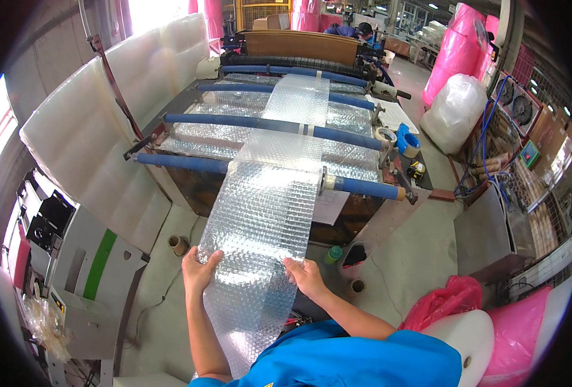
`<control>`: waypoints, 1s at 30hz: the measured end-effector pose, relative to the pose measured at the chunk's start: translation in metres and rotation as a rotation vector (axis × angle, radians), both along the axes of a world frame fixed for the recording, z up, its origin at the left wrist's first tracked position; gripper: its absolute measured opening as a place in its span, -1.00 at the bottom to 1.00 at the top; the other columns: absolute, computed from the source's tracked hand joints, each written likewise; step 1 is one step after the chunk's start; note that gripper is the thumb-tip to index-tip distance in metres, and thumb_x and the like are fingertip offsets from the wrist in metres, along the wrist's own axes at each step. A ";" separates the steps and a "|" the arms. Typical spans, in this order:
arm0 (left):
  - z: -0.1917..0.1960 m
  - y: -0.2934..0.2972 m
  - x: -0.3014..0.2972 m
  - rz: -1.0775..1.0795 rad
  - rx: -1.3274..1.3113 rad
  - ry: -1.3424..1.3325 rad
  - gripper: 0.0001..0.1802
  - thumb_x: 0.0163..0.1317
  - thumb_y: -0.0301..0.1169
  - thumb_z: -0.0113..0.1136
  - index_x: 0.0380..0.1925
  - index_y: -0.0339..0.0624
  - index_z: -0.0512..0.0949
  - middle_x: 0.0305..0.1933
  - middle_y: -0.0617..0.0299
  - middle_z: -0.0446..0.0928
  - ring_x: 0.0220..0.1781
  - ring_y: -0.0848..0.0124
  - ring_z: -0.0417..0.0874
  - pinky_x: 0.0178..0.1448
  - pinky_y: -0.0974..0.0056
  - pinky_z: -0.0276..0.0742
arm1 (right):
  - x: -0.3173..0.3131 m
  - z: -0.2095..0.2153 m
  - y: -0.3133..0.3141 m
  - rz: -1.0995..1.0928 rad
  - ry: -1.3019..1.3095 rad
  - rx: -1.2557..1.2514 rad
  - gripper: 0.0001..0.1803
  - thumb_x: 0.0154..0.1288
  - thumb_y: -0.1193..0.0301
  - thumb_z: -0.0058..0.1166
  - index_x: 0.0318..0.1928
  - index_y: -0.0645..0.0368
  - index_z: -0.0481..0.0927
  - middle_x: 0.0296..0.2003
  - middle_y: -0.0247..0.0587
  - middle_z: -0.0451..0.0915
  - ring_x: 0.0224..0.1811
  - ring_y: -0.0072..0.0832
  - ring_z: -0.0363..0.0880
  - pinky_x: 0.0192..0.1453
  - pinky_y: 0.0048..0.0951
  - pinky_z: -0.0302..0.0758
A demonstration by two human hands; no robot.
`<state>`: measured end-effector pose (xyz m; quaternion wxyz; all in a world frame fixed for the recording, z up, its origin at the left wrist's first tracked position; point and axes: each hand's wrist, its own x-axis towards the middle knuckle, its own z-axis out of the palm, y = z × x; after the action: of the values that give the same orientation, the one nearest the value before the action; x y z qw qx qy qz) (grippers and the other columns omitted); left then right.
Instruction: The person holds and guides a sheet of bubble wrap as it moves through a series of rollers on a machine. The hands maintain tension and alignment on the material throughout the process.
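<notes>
The left hand [199, 269] and right hand [305, 276] each clamp an opposite edge of the clear bubble-wrap strip [266, 213], holding it flat and taut as it runs down off the blue rollers [357, 186] of the machine.
</notes>
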<state>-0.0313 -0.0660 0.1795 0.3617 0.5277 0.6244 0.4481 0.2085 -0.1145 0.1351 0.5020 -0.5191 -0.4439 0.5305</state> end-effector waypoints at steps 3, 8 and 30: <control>-0.036 0.008 0.007 0.009 -0.043 0.020 -0.62 -0.14 -0.26 0.32 -0.44 -0.34 0.46 -0.56 0.19 0.50 -0.55 0.49 0.45 -0.41 0.35 0.40 | 0.008 -0.054 0.018 -0.006 -0.085 0.012 -0.57 0.14 0.05 0.00 -0.57 0.18 0.45 -0.67 -0.44 0.40 -0.66 -0.74 0.30 -0.60 -0.67 0.24; -0.141 0.046 0.019 0.014 0.009 0.019 -0.59 -0.09 -0.20 0.27 -0.37 -0.31 0.45 -0.46 0.11 0.53 -0.41 0.37 0.53 -0.29 0.29 0.42 | 0.028 -0.125 0.060 -0.081 -0.199 0.063 -0.54 0.13 0.02 -0.01 -0.54 0.21 0.47 -0.69 -0.45 0.36 -0.67 -0.74 0.28 -0.60 -0.66 0.23; -0.156 0.063 0.037 0.060 0.067 0.020 -0.55 -0.08 -0.13 0.26 -0.38 -0.28 0.41 -0.44 0.10 0.51 -0.38 0.34 0.50 -0.25 0.26 0.39 | 0.026 -0.135 0.075 -0.207 -0.288 0.032 -0.49 0.11 -0.05 -0.03 -0.59 0.19 0.42 -0.71 -0.45 0.32 -0.69 -0.69 0.29 -0.59 -0.60 0.25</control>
<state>0.0061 -0.0029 0.0237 0.3241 0.5251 0.6282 0.4739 0.2341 -0.0393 -0.0001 0.4935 -0.6244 -0.4638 0.3892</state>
